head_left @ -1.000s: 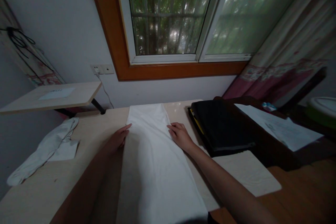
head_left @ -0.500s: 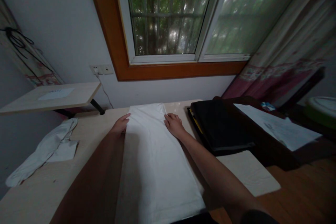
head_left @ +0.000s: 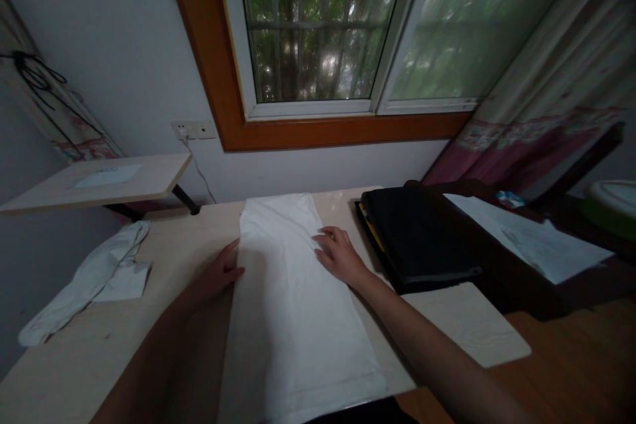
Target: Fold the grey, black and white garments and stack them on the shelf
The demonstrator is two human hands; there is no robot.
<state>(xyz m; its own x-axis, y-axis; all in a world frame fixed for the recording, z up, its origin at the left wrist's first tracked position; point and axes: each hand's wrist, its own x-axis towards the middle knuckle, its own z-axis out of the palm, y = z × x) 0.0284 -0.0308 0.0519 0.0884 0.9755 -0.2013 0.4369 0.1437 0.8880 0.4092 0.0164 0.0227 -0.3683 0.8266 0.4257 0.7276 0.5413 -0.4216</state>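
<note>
A white cloth garment (head_left: 303, 318), folded into a long strip, lies flat on the pale wooden table (head_left: 199, 232) in front of me. Its exact kind does not show. At its left edge, my left hand (head_left: 223, 269) has thumb and fingers apart, with the fingertips at the cloth's border. My right hand (head_left: 342, 255) rests on the right edge with its fingers spread, the tips touching the fabric. Small creases run across the cloth's far part.
Another crumpled white cloth (head_left: 94, 285) lies at the table's left. A raised shelf (head_left: 139, 185) stands at the back left. On the right are a black folder-like case (head_left: 417, 235), a pale board (head_left: 472, 324) and a paper sheet (head_left: 527, 238). A window (head_left: 318, 33) is ahead.
Both hands have slid nearer to me along the cloth's sides. Their fingers, which held the far edges, have spread and loosened. The garment stays in place.
</note>
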